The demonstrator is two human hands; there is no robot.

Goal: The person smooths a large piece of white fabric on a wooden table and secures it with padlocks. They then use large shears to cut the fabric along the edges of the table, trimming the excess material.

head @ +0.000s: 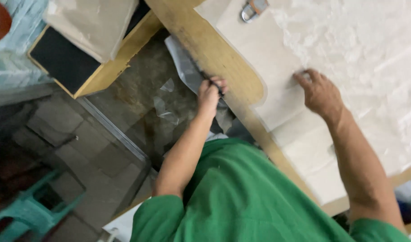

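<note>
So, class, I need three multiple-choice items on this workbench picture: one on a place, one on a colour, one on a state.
1. Where does the right hand rest?
A. On the pale sheet on the table
B. On the teal stool
C. On the metal clip

2. What colour is the person's shirt?
A. Red
B. Green
C. White

3. How is the left hand?
A. Spread flat and empty
B. Closed round a dark thing at the table edge
C. Hanging clear of the table

Answers:
1 A: its fingers press flat on the pale sheet spread over the wooden table.
2 B: sleeves and body are green.
3 B: the fingers curl round a dark thing at the table's edge; what it is cannot be told.
</note>
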